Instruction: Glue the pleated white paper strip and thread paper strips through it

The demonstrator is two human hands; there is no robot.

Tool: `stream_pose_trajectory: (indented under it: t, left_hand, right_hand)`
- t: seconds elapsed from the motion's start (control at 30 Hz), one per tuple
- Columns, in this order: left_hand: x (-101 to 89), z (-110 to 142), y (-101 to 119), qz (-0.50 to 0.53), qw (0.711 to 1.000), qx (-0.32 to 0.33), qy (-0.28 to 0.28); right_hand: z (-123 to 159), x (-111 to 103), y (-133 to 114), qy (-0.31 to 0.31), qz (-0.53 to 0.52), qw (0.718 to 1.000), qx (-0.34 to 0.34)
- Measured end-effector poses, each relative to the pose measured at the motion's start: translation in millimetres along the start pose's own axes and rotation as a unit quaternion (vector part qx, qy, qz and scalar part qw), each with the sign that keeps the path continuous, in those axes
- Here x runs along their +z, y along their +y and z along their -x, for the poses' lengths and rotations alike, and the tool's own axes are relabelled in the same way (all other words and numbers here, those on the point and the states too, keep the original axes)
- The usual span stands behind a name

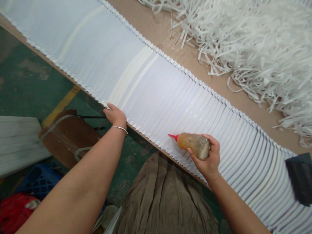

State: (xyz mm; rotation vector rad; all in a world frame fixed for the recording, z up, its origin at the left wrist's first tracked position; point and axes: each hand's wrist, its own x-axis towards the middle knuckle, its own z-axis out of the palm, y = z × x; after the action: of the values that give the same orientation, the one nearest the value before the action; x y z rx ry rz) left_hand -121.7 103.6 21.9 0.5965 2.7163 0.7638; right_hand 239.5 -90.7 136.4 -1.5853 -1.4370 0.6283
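Observation:
A long row of overlapping white paper strips (156, 87) lies fanned out across a brown table (156, 29). My right hand (207, 156) is wrapped round a squeeze bottle of amber glue (192, 144), whose red nozzle points left just above the strips' near edge. My left hand (115, 115) rests on the near edge of the strips at the table's rim, fingers curled over it, with a thin bracelet on the wrist.
A heap of loose white paper strips (248, 42) covers the table's far right. A dark object (299, 177) lies on the strips at right. Below the table are a green floor (29, 81), a brown stool (68, 136), a blue crate (36, 178) and my brown skirt (165, 198).

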Motion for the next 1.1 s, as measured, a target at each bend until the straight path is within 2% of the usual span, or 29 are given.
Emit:
stream_pose_trajectory:
  t: [0.07, 0.13, 0.2, 0.3, 0.37, 0.43, 0.57, 0.83, 0.97, 1.1]
  left_hand:
    - [-1.2, 1.2, 1.0, -0.006, 1.0, 0.0, 0.003]
    - [-2.7, 2.3, 2.3, -0.016, 1.0, 0.003, 0.001]
    - [-4.1, 2.8, 3.7, -0.024, 1.0, 0.004, -0.003]
    - [-5.3, 2.1, 4.7, -0.033, 0.999, 0.001, -0.005]
    - [-5.3, 1.1, 5.0, -0.035, 0.999, 0.0, -0.002]
    - [-5.3, 0.4, 5.4, -0.033, 0.999, -0.001, -0.002]
    - [-5.6, 0.4, 6.8, -0.042, 0.999, -0.008, 0.0]
    - [-6.3, 0.5, 7.5, -0.047, 0.999, -0.002, -0.003]
    - [-7.5, 2.0, 7.8, -0.04, 0.999, 0.001, -0.006]
    - [-8.0, 3.1, 7.5, -0.028, 1.0, 0.001, -0.003]
  right_hand:
    - [-12.6, -8.8, 0.1, -0.002, -0.028, 0.997, -0.067]
    - [-33.3, -18.7, 2.2, 0.026, -0.038, 0.996, -0.077]
    - [-62.0, -27.5, 8.7, 0.104, -0.031, 0.994, -0.028]
    - [-115.0, -35.0, 28.3, 0.223, -0.088, 0.968, 0.079]
    - [-150.7, -35.7, 44.7, 0.235, -0.172, 0.947, 0.137]
    - [-180.9, -34.3, 59.4, 0.224, -0.226, 0.933, 0.167]
    - [-216.7, -29.3, 76.4, 0.217, -0.251, 0.922, 0.2]
    - [-231.2, -16.7, 87.6, 0.224, -0.247, 0.915, 0.227]
    - [-220.5, -14.5, 85.6, 0.207, -0.249, 0.923, 0.209]
    - [-198.6, -14.3, 72.6, 0.171, -0.238, 0.936, 0.196]
